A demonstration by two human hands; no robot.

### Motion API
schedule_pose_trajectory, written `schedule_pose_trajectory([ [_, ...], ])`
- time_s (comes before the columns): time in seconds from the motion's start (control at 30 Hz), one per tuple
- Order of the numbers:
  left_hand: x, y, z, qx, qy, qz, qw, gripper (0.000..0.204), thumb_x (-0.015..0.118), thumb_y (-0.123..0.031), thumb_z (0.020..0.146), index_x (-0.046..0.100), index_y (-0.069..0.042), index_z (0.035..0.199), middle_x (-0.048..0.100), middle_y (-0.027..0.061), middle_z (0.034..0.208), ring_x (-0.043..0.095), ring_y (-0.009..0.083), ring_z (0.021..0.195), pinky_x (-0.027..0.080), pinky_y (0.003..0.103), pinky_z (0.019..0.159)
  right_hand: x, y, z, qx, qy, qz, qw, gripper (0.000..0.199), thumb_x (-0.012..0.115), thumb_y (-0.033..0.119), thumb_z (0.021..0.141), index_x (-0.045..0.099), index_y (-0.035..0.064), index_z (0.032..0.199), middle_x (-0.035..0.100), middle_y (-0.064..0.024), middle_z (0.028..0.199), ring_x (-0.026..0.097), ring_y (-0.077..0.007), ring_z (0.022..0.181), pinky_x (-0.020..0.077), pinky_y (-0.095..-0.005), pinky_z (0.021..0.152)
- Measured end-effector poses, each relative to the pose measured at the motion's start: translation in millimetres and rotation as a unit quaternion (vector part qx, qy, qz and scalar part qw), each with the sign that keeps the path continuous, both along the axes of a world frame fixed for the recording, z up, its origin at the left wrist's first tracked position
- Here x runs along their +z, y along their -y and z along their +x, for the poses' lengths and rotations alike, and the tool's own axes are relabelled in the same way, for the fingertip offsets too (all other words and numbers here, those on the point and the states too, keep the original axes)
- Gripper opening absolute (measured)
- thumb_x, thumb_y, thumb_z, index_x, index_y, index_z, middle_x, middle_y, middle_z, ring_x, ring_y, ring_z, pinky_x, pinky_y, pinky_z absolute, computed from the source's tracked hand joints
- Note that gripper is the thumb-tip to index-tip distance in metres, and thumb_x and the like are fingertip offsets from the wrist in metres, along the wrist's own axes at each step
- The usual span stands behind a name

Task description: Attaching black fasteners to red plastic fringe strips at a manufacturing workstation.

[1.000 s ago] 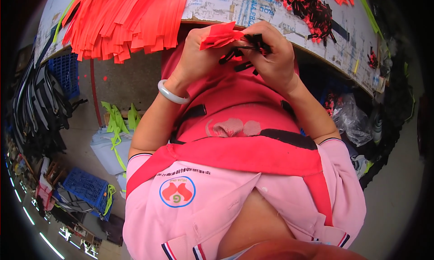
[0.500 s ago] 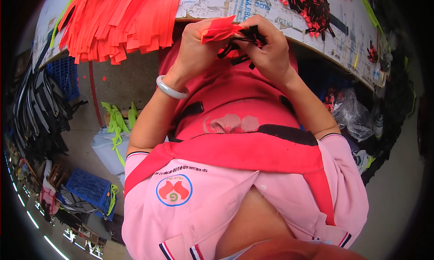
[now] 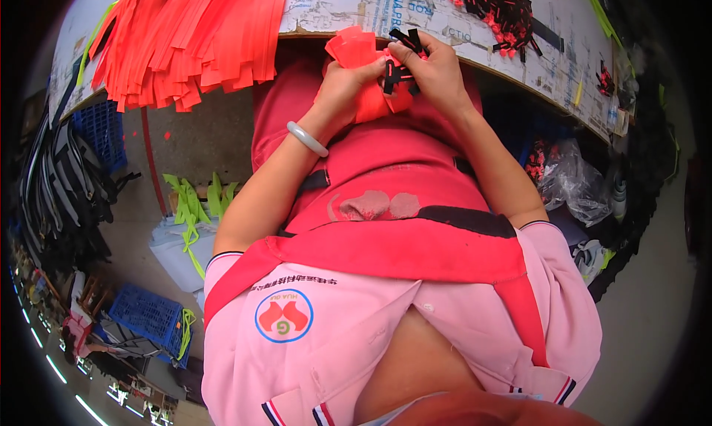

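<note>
In front of the table edge, my left hand (image 3: 343,91) is closed round a bunch of bright red-orange fabric strips (image 3: 352,48). Their upper ends stick out above my fist, and more of the same fabric shows below, between my hands. Close beside it, my right hand (image 3: 440,71) pinches small black strap pieces (image 3: 405,37) with bits of red among them. Some of these black pieces lie against the red fabric. My fingers hide whether the two are joined.
Long red-orange strips (image 3: 200,40) drape over the table edge at left. A heap of small black-and-red pieces (image 3: 498,14) lies on the worn tabletop (image 3: 319,11) at right. Black and grey straps (image 3: 63,181) hang far left, near a blue crate (image 3: 144,311). A clear plastic bag (image 3: 575,181) sits right.
My left hand has moved right and down, and the red fabric now spreads below it as well. The black pieces have turned upward in my right hand.
</note>
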State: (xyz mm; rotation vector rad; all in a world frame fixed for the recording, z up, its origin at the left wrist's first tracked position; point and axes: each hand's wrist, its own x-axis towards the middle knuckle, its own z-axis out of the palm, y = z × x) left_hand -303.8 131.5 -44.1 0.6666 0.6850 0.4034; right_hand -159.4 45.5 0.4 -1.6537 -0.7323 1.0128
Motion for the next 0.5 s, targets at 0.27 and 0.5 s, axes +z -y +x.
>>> schedule_pose_trajectory([
  [0.27, -37.3, -5.0, 22.9, -0.05, 0.114, -0.28, 0.952, 0.021, 0.048, -0.013, 0.103, 0.058, 0.003, 0.11, 0.066, 0.0137, 0.092, 0.066, 0.0234, 0.069, 0.059, 0.034, 0.064, -14.5, -10.5, 9.9, 0.014, 0.292, -0.023, 0.956, 0.018, 0.066, 0.019, 0.09, 0.064, 0.0012, 0.094, 0.068, -0.0217, 0.078, 0.069, -0.0402, 0.075, 0.0531, -0.0446, 0.067],
  [0.5, -40.9, -0.3, 41.6, -0.006, 0.153, -0.32, 0.935, 0.015, 0.046, -0.003, 0.097, 0.06, 0.004, 0.101, 0.066, 0.012, 0.085, 0.063, 0.019, 0.067, 0.055, 0.029, 0.06, -22.6, -14.4, 0.9, 0.003, 0.435, -0.035, 0.9, 0.012, 0.064, 0.014, 0.091, 0.058, 0.0049, 0.095, 0.068, -0.0192, 0.076, 0.07, -0.0382, 0.069, 0.0536, -0.0476, 0.062],
])
